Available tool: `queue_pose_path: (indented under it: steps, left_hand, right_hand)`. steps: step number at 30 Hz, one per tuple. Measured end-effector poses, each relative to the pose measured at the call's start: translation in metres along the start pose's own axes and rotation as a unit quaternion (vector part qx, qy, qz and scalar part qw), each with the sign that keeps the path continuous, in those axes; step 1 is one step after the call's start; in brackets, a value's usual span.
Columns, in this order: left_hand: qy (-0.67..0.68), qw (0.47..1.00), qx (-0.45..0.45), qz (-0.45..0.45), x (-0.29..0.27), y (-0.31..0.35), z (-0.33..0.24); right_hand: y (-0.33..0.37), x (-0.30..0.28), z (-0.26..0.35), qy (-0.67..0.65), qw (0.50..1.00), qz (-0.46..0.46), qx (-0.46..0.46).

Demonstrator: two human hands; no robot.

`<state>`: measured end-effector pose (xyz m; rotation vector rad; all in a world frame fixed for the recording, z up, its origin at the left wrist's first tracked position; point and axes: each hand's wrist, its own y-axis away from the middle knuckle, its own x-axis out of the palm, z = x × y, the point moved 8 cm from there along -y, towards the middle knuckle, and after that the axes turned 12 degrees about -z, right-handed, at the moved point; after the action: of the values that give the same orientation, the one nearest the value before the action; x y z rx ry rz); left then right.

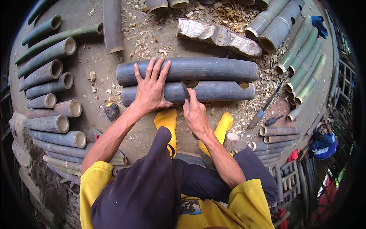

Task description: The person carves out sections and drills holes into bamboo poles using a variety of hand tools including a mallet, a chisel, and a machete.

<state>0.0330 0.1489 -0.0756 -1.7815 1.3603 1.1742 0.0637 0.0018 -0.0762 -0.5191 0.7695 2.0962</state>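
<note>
Think of a clock with the right hand [195, 114] in the middle. That hand is wrapped tight around a knife [185, 91]. The dark blade points up toward 12 o'clock and lies over the near tube [221, 91], just beside a hole cut in it. A second hole [245, 86] is cut close to the tube's 2 o'clock end.

The near tube and the far tube [213, 69] lie side by side on the ground [141, 42], at 12 o'clock. Both are dark bamboo.

The left hand [151, 91] is at 10 o'clock. Its fingers are spread apart and lie flat on the far tube, and its palm is over the near tube.

The left foot [166, 121] is at 8 o'clock and the right foot [225, 124] is at 4 o'clock, both covered in yellow. A yellow and black tape measure [111, 110] sits at 9 o'clock. Many more bamboo tubes [49, 86] lie in a row from 8 to 10 o'clock. Green tubes [305, 65] lie at 2 o'clock. A rough block of wood [217, 36] lies between 12 and 1 o'clock, with wood chips [230, 14] behind it. A long tool [260, 114] lies at 3 o'clock.
</note>
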Motion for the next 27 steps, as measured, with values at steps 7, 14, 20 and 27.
queue_pose_path:
  steps: [7, 14, 20, 27]
  left_hand:
    - [-0.002, 1.0, -0.002, 0.004, 0.0, 0.003, 0.005]
    - [-0.03, 0.999, 0.018, -0.013, -0.004, -0.001, -0.001]
    - [-0.055, 0.998, 0.013, 0.019, 0.003, -0.005, -0.012]
    - [0.091, 0.991, 0.076, -0.06, 0.003, 0.033, -0.055]
  right_hand:
    - [0.0, 0.004, 0.001, 0.01, 1.0, 0.008, -0.016]
    - [-0.007, -0.004, 0.008, -0.126, 0.983, 0.028, 0.133]
    - [-0.042, -0.141, 0.093, -0.294, 0.916, -0.272, -0.038]
    - [-0.027, -0.253, -0.147, 0.093, 0.888, -0.449, 0.048]
